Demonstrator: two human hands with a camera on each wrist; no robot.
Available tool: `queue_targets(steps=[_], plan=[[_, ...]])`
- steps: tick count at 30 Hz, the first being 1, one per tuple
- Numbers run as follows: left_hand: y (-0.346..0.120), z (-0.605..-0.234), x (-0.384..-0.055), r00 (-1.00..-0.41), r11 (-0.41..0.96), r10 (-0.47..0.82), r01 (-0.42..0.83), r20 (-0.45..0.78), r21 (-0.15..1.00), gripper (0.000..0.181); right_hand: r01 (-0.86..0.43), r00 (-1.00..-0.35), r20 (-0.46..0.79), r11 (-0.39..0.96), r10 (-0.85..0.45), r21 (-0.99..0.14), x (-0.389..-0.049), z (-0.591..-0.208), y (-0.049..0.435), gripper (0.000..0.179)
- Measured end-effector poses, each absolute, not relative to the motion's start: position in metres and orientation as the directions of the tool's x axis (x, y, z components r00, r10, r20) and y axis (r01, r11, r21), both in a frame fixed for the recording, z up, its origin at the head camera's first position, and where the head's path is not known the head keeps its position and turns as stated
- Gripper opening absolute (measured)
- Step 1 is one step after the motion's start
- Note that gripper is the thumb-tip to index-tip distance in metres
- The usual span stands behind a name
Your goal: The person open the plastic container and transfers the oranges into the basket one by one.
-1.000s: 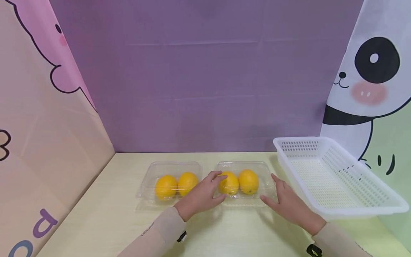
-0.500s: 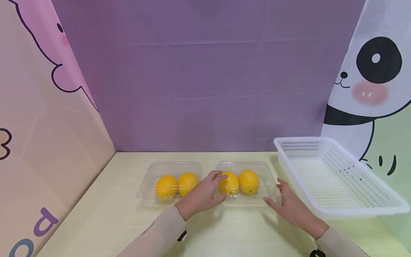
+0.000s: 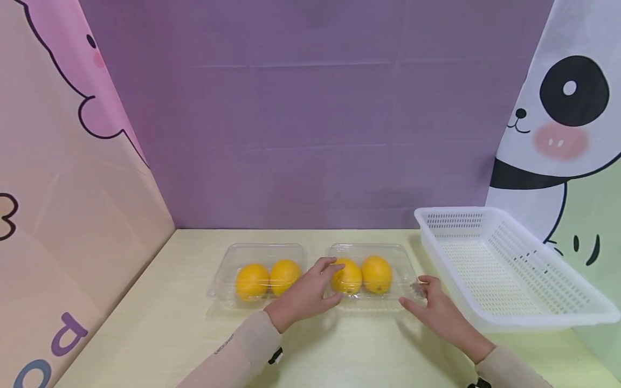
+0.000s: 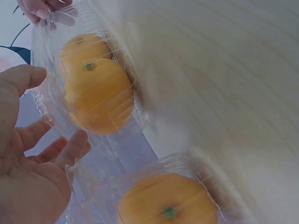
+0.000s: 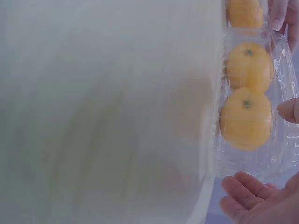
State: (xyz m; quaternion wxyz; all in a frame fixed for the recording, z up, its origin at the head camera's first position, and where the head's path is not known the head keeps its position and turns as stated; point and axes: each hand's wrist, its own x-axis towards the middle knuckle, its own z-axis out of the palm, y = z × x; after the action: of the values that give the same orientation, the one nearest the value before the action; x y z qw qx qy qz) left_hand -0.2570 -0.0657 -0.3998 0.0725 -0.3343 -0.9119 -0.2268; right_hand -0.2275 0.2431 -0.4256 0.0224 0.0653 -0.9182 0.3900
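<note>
2 round oranges (image 3: 377, 275) sit in a clear, ridged plastic box (image 3: 404, 269) on the pale wood-grain table (image 3: 368, 350). The left hand (image 3: 308, 293) and right hand (image 3: 443, 315) flank that box, thumbs apart from fingers. A matching box (image 3: 262, 254) lies left; a white, perforated basket (image 3: 490, 280) stands right.

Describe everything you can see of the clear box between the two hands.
The box is see-through, apparently thin plastic, with ridged walls, rounded corners and a rim; it looks closed. Two oranges show side by side inside. It lies flat on the pale table, between another clear container on its left and the white basket on its right. The left hand is at its left end, the right hand at its near right corner; contact is hard to tell.
</note>
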Motion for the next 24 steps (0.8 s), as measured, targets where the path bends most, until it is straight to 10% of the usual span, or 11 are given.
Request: queue_targets(steps=[24], plan=[[-0.067,-0.398,-0.259,-0.763,0.673,0.59,0.646,0.265,0.36,0.06,-0.061,-0.998,0.038,0.457,-0.059,-0.888,-0.231,-0.435,0.245,0.066]])
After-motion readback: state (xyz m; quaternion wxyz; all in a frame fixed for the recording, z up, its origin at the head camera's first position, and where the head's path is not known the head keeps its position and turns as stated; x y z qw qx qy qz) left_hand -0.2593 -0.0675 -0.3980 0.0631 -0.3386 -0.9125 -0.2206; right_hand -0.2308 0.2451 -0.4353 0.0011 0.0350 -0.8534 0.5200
